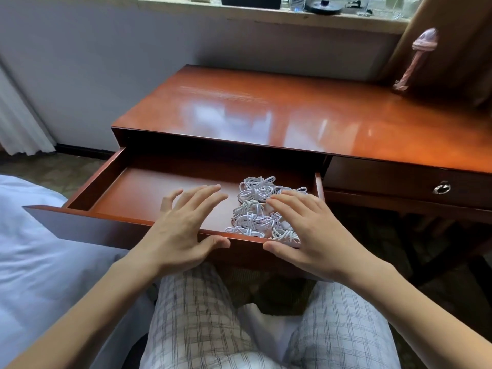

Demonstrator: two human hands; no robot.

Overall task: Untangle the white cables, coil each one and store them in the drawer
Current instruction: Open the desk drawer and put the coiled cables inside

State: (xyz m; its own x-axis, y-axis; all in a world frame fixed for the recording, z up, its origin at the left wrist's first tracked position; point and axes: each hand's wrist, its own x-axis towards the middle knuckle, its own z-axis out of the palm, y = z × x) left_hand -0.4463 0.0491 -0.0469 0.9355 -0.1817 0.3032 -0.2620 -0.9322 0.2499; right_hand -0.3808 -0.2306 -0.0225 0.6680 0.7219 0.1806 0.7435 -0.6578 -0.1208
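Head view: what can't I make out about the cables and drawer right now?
All in the head view:
- Coiled white cables: the right hand covers the near-right bundles, so the count is unclear.
- Drawer back: dark under the desk top.
- Windowsill items: cut off by the top edge.
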